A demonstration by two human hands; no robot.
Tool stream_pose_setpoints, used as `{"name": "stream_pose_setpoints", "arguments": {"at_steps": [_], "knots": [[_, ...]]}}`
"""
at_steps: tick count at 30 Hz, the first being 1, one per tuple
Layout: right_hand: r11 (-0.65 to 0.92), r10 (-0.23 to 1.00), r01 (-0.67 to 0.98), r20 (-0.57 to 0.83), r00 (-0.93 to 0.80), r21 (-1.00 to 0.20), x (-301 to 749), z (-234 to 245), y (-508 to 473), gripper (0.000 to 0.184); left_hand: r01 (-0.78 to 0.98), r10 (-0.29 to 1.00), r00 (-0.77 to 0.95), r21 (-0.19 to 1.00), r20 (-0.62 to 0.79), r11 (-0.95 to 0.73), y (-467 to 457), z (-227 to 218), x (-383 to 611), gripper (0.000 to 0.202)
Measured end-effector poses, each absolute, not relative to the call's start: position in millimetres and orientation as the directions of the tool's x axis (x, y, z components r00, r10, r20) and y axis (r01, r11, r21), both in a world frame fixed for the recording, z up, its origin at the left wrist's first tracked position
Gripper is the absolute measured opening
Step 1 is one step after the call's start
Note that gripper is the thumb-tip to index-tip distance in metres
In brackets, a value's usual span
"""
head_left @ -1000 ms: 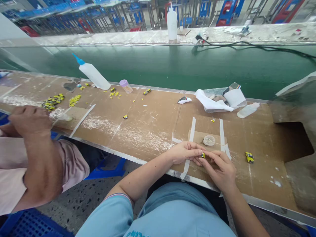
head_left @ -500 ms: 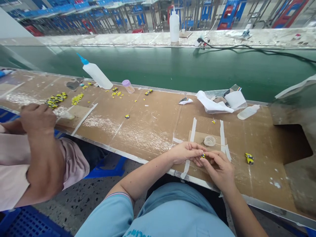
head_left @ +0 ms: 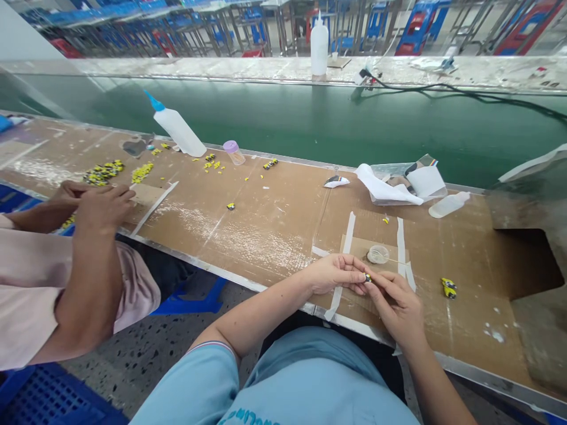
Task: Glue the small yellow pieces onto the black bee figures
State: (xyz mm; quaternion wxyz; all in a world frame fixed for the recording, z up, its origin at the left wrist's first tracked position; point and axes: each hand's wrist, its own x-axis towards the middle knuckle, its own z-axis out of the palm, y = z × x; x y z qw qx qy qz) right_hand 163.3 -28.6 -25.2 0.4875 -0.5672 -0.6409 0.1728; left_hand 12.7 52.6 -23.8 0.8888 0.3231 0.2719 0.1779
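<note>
My left hand [head_left: 332, 274] and my right hand [head_left: 396, 304] meet over the near edge of the cardboard-covered bench [head_left: 266, 218]. Both pinch one tiny yellow and black part [head_left: 367, 277] between their fingertips. Just beyond them a small clear round dish [head_left: 378, 254] sits on a taped cardboard square, with a thin stick lying across it. A finished yellow and black piece [head_left: 449, 287] lies on the bench to the right of my right hand.
A co-worker's hands [head_left: 95, 203] work at the left by heaps of yellow and black parts [head_left: 104, 172]. A blue-tipped squeeze bottle [head_left: 177, 130], a purple-capped vial [head_left: 234, 152], white paper scraps [head_left: 385, 188] and a fallen clear bottle [head_left: 448, 205] lie along the back. A green conveyor belt [head_left: 310, 124] runs behind.
My hands keep their pinch on the small part and barely shift. The co-worker's hands have moved right and closer together. The camera has tilted slightly.
</note>
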Motion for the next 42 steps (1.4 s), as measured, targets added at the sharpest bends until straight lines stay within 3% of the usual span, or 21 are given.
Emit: {"name": "stream_pose_setpoints", "arguments": {"at_steps": [5,11,17,34,42], "knots": [[0.229,0.917,0.449,0.346,0.198,-0.864,161.9,-25.6,-31.0,0.020,-0.166,0.534,0.759,0.683,-0.372,0.711,51.9,-23.9,14.8,0.050],[0.010,0.955,0.243,0.082,0.286,-0.970,160.7,-22.1,-29.6,0.017,-0.125,0.536,0.753,0.716,-0.382,0.687,51.7,-23.8,14.8,0.050],[-0.128,0.951,0.093,-0.096,0.293,-0.987,161.6,-23.3,-27.5,0.019,-0.084,0.511,0.760,0.720,-0.401,0.689,52.7,-25.3,13.7,0.051],[-0.242,0.964,-0.032,-0.245,0.107,-0.970,168.1,-19.5,-24.6,0.031,-0.081,0.502,0.771,0.721,-0.391,0.688,52.3,-24.4,12.8,0.051],[-0.314,0.932,-0.088,-0.325,0.159,-0.945,167.3,-17.2,-21.2,0.039,-0.089,0.496,0.769,0.700,-0.404,0.708,53.2,-21.5,12.7,0.049]]}}
